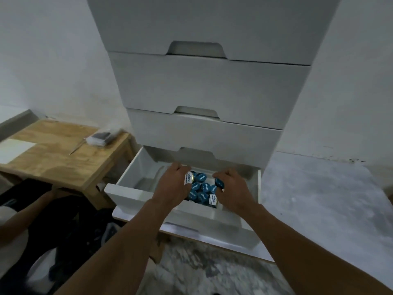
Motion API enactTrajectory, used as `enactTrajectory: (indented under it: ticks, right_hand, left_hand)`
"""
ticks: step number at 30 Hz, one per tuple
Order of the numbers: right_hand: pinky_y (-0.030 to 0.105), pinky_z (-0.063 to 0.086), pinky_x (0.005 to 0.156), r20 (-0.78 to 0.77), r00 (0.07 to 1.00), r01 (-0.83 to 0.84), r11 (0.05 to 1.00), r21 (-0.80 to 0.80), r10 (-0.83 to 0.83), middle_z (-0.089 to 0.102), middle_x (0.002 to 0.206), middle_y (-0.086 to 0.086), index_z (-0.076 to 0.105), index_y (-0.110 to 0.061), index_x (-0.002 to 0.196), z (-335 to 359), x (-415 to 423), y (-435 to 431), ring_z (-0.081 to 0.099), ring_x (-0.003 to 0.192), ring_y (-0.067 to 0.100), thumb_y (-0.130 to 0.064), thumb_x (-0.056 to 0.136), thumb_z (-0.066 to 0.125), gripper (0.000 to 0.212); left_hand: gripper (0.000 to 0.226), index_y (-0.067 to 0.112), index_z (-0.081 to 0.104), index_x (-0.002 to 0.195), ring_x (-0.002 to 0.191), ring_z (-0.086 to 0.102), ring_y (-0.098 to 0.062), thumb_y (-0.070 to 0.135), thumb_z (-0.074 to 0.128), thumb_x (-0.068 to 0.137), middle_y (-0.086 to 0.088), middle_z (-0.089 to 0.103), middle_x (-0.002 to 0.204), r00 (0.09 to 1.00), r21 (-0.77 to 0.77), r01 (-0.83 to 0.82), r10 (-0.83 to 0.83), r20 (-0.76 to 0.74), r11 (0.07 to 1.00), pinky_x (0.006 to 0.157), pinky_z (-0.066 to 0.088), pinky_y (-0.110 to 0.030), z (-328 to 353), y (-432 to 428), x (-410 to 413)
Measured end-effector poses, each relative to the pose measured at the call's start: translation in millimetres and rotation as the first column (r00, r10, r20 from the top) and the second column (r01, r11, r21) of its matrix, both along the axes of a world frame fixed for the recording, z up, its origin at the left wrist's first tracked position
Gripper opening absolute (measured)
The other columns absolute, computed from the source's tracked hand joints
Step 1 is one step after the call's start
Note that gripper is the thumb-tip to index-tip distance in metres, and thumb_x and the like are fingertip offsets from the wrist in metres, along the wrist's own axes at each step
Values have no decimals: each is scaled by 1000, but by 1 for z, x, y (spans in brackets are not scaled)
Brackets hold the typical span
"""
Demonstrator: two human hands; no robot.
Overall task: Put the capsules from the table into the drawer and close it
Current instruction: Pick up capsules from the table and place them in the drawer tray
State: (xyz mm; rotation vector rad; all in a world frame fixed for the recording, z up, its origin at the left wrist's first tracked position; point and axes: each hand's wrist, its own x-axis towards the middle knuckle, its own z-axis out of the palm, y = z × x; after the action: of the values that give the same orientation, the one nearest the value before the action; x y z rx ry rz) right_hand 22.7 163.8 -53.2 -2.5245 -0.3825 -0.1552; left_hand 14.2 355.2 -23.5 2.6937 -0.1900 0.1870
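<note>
Left hand (173, 184) over open drawer (136, 193), fingers curled round capsule (188, 178) with white label. Right hand (235, 188) also over drawer, pinching blue capsule (219, 183). Between hands — heap of blue capsules (202, 191) lying inside drawer, toward its right half. Left of drawer: wooden table (57, 160), bearing clear packet (100, 138) and thin metal tool (77, 146). Above drawer — three drawers (202, 90), all pushed in.

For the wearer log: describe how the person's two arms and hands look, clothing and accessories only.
Both forearms are bare up to the frame's bottom edge, with no sleeves showing. The left hand and right hand wear no gloves. No watch, bracelet or ring can be made out on either wrist or hand, though the fingertips are partly hidden. No markings or straps show.
</note>
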Motion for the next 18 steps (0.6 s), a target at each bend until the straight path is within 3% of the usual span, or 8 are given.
enactTrajectory:
  ticks: [7,11,15,18]
  right_hand:
    - [27,41,98,-135,991,9,998,-65,-17,46,122,8,51,-11,131,-28,44,9,48,111,20,-13,86,64,47]
    - [32,43,100,-153,987,23,994,-105,-39,49,122,7,52,-12,131,-39,56,7,48,113,21,-13,85,64,48]
    - [32,41,101,-170,979,92,991,-100,-109,51,125,9,53,-9,129,-49,66,8,48,115,25,-10,82,67,49]
    - [28,38,100,-168,971,156,984,-91,-169,50,124,10,54,-8,127,-55,69,9,48,114,24,-7,80,67,49]
  left_hand:
    - [36,15,58,119,105,52,-21,18,66,83,-7,56,120,994,18,18,-16,-113,1000,87,39,-26,-22,3,49]
    - [48,14,53,129,113,51,-23,16,68,83,-7,52,126,982,25,99,-94,-166,995,94,39,-26,-36,1,74]
    - [45,14,58,123,106,55,-23,14,70,80,-9,56,120,956,13,226,-219,-196,974,92,40,-24,-53,-4,96]
    - [46,14,57,125,112,52,-23,18,69,81,-7,56,121,934,8,300,-292,-206,954,96,38,-26,-64,-9,110]
